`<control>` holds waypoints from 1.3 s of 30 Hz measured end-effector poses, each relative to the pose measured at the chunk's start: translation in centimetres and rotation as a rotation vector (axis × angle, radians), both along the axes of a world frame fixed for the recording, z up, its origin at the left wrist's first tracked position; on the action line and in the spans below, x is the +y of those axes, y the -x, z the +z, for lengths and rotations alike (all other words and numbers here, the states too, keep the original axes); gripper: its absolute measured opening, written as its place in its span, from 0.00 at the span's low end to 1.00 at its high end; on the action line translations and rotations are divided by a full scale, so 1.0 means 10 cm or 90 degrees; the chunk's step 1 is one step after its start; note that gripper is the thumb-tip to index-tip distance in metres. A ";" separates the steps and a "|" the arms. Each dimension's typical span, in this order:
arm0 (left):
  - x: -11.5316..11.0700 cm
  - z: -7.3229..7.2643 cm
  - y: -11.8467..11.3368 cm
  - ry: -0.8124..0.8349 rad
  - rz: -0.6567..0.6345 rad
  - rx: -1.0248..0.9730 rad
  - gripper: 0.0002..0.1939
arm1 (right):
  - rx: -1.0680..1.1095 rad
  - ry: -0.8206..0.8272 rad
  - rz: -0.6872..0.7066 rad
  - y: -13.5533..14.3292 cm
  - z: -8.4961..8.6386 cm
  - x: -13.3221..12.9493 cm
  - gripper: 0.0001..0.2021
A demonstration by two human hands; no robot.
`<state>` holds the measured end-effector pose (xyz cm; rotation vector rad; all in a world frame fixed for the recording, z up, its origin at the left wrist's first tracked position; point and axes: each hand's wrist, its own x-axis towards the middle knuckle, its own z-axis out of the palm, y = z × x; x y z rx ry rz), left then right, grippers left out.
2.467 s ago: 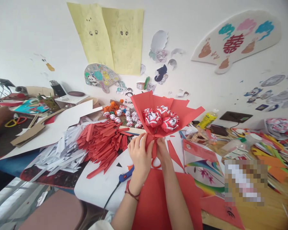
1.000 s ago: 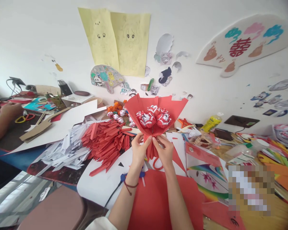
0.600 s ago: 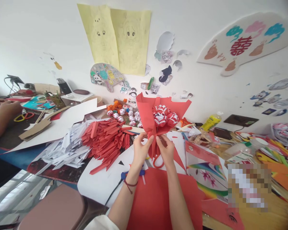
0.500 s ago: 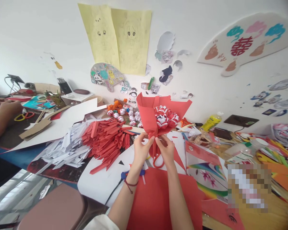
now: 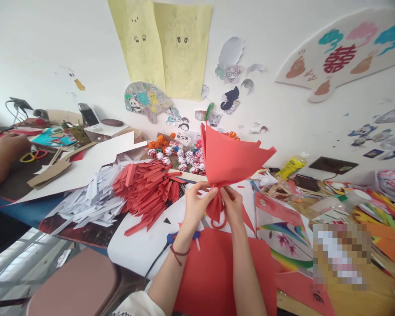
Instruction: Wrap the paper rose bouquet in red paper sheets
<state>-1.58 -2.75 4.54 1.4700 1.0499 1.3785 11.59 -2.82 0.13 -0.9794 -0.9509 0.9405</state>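
— Where is the red paper wrapper [image 5: 238, 158]?
— Raised over the bench [image 5: 383, 285], flared at the top and pinched to a narrow neck. The left hand [image 5: 196, 204] and the right hand [image 5: 233, 203] are both clamped on that neck, thumbs close together.
— What lies below?
— A large red sheet [image 5: 213, 272], partly hidden by the forearms, overlapping a white sheet [image 5: 131, 259]. A blue glue gun [image 5: 173, 238] sits by the left wrist (half covered by it, cord trailing toward the near edge).
— And the rest of the surface?
— Crowded. To the left, a heap of red paper strips [image 5: 145, 193] touches a heap of white paper strips [image 5: 92, 197]. Behind them are red-and-white paper balls [image 5: 184, 159]. To the right, the wood shows between scraps, and a yellow bottle [image 5: 291, 166] leans near the wall [image 5: 69, 30].
— What's on that wall?
— It is white, with yellow drawings [image 5: 182, 61], a small patterned fan [image 5: 146, 100] and, at upper right, a big white fan [image 5: 345, 57] bearing a red character.
— Anyone else there?
— Another person's hand [image 5: 15, 145] at far left, near scissors [image 5: 33, 156]; I can't tell what it holds. A brownish stool [image 5: 74, 283] stands in front, at lower left.
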 end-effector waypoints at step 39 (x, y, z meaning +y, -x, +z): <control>-0.44 0.00 -0.22 -0.377 0.268 0.426 0.06 | 0.153 -0.034 0.085 0.04 -0.08 -0.02 0.13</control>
